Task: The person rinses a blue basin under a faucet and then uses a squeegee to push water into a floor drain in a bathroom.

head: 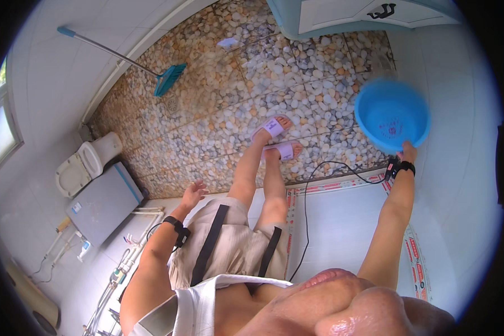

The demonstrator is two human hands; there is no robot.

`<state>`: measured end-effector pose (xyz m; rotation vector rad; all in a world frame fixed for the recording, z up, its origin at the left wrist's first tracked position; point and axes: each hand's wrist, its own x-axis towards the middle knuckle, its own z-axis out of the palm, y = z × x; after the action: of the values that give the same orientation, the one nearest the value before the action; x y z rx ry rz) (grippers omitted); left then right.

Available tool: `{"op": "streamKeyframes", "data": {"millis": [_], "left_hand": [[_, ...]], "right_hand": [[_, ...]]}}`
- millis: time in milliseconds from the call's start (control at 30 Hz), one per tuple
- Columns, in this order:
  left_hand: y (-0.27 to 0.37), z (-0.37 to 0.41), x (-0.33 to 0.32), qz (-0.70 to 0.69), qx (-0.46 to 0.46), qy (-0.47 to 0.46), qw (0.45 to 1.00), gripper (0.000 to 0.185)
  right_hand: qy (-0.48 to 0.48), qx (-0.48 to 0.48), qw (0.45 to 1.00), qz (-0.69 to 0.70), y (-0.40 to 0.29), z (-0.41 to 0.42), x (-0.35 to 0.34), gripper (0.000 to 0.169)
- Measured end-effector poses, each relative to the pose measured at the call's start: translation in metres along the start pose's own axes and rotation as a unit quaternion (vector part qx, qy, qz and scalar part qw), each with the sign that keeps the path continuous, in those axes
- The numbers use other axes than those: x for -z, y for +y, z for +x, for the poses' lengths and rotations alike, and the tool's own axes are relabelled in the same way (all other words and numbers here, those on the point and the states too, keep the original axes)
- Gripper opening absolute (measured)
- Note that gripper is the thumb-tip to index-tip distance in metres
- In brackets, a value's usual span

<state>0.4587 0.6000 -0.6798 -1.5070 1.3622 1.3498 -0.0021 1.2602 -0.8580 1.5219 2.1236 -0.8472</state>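
Observation:
My right hand (408, 152) grips the near rim of a round blue plastic basin (392, 111) at the right, beside the wall. The basin's inside faces the camera, with a small reddish print on its bottom, and its far edge is blurred. My left hand (194, 194) hangs at my left side with the fingers apart, holding nothing. Both wrists wear black straps with small devices, and a black cable (306, 218) runs from the right one. Lilac slippers (281, 150) are on my feet on the floor.
A teal broom (168, 79) leans at the upper left near a floor drain (172, 104). A toilet (91, 159) and a grey appliance (105, 201) stand left. A blue-white cabinet (353, 17) is at the top. A white scrap (227, 43) lies on the pebble-patterned floor.

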Motion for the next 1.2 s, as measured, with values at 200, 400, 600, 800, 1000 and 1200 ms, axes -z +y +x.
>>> {"op": "streamKeyframes", "data": {"millis": [200, 400, 600, 800, 1000, 1200], "left_hand": [[-0.002, -0.006, -0.003, -0.013, -0.014, -0.015, 1.000, 0.048], [-0.015, -0.023, 0.014, -0.081, -0.058, -0.023, 0.995, 0.048], [-0.025, -0.068, 0.057, -0.072, -0.088, 0.018, 0.993, 0.049], [-0.082, -0.084, 0.148, 0.008, -0.140, 0.079, 0.987, 0.044], [-0.110, -0.146, 0.218, 0.220, -0.173, 0.141, 0.950, 0.040], [-0.191, -0.171, 0.323, 0.232, -0.178, 0.201, 0.935, 0.033]], "right_hand": [[-0.043, 0.086, 0.983, -0.154, 0.073, -0.059, 0.053, 0.029], [-0.064, 0.059, 0.993, -0.080, 0.113, -0.157, 0.071, 0.033], [-0.083, 0.105, 0.981, -0.140, 0.098, -0.233, 0.087, 0.040], [-0.107, 0.087, 0.989, -0.054, 0.080, -0.294, 0.121, 0.035], [-0.040, 0.146, 0.984, -0.092, 0.092, -0.387, 0.141, 0.030], [-0.070, 0.142, 0.979, -0.127, 0.100, -0.494, 0.129, 0.029]]}}
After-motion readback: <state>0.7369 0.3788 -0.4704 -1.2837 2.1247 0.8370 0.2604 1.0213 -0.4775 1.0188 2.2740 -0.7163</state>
